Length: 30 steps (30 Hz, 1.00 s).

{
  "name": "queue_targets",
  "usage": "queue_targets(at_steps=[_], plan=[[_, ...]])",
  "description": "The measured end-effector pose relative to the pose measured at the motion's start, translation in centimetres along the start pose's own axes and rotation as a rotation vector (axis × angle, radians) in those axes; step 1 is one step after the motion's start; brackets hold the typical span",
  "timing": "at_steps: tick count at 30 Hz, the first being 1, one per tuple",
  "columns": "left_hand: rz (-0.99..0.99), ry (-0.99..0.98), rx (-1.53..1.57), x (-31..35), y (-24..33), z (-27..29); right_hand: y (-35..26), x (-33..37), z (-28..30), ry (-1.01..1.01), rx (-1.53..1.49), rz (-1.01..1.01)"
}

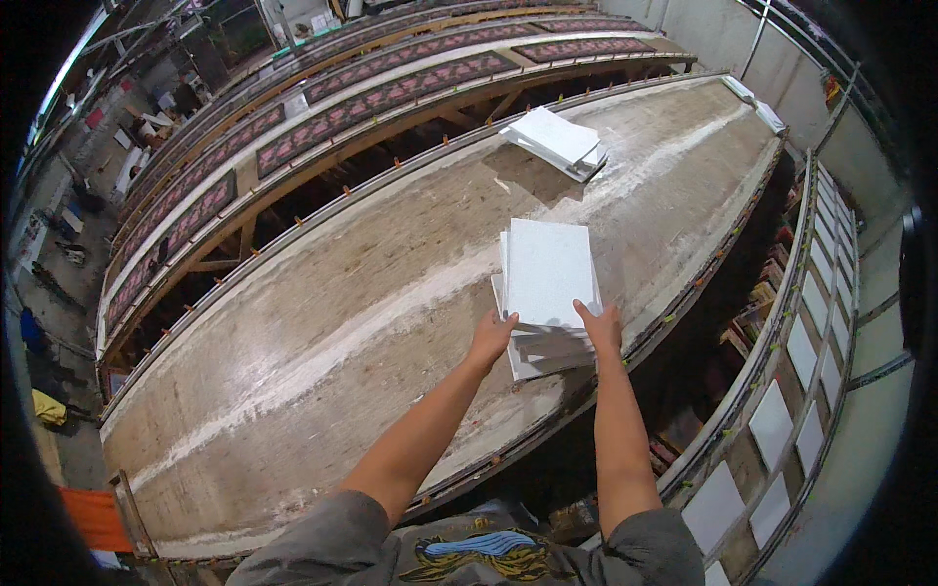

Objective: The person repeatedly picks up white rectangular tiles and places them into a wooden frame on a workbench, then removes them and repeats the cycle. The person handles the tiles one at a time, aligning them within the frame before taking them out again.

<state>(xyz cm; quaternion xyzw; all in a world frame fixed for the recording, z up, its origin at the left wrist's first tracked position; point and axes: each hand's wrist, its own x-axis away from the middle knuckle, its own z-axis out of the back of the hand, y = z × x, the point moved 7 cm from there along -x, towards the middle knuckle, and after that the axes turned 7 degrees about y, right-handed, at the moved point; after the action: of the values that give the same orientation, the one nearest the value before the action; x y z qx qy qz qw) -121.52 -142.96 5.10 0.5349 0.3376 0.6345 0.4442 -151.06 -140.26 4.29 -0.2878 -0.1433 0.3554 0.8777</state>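
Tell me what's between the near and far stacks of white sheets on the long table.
Head view: only bare, stained tabletop shows between the near stack and the far stack.

A long brown table (293,298) with a worn, patchy top stretches out on both sides of the grip. A whitish streak (410,298) runs along its middle. One uneven pile of white boards (550,273) sits between the left hand (490,340) and right hand (602,327). A second pile (555,139) lies beyond the grip.
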Motion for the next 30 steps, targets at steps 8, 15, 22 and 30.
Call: queue_targets(at_steps=[8, 15, 22, 30], plan=[[0.071, 0.004, 0.088, -4.5, -4.7, -2.9, -0.1, -1.4, -1.5, -0.223, 0.052, -0.071], [0.258, -0.099, 0.11, -3.1, -5.8, -1.5, 2.7, -0.8, -3.4, -0.242, -0.404, -0.131], [0.39, -0.112, 0.364, -0.7, -10.6, 5.2, -3.0, 7.4, -2.6, -0.492, -0.684, -0.081], [0.325, -0.042, 0.515, 6.9, -10.7, 19.1, -11.0, 22.4, -6.5, -0.929, -0.771, 0.061]])
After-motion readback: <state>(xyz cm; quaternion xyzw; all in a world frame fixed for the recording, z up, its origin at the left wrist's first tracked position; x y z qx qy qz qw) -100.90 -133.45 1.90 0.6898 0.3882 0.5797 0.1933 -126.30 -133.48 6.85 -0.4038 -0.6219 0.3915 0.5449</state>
